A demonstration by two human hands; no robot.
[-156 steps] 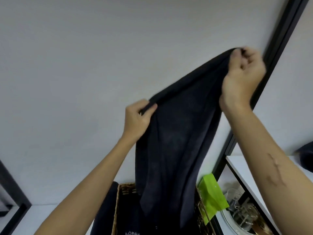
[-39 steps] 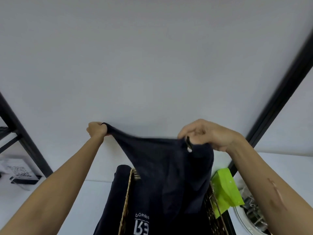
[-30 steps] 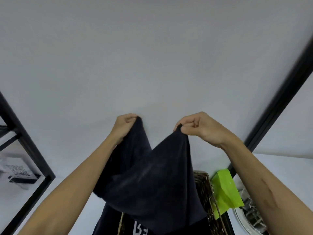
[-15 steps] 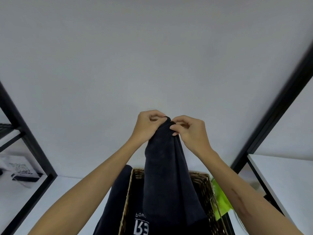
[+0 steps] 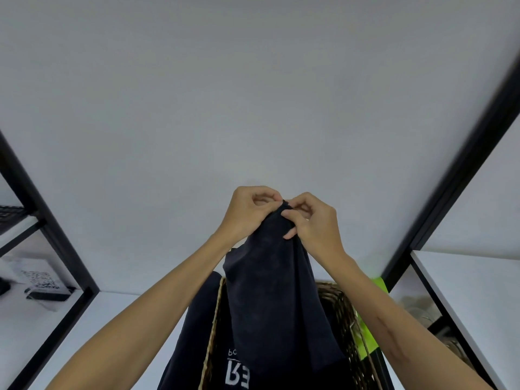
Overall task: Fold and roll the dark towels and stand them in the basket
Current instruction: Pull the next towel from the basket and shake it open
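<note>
Both hands are now meeting at the top of the dark towel (image 5: 277,299), where a second ago they were holding its two upper corners well apart with the cloth sagging in a wide dip between them. The left hand (image 5: 247,213) is pinching the gathered top edge from its side, fingers curled in around the cloth, and the right hand (image 5: 315,220) is pinching the same edge from the other side, its fingertips (image 5: 289,214) pressing into the fabric just beside those of the left. Since half a second ago the two hands have been staying together at the same height, with the knuckles now nearly touching. The towel is hanging straight down from this joint grip as a narrow doubled length, no longer spread, and its lower part is dropping in front of the wicker basket (image 5: 347,325) at the bottom of the view. Another dark cloth with white lettering (image 5: 237,375) is lying in the basket behind the hanging towel, and more dark fabric (image 5: 197,319) is draping over the basket's left rim. The green object (image 5: 367,337) to the right of the basket, fully visible a second ago, is now showing only as a sliver behind the right forearm. Black shelf frames (image 5: 50,249) are standing at either side against the pale wall.
</note>
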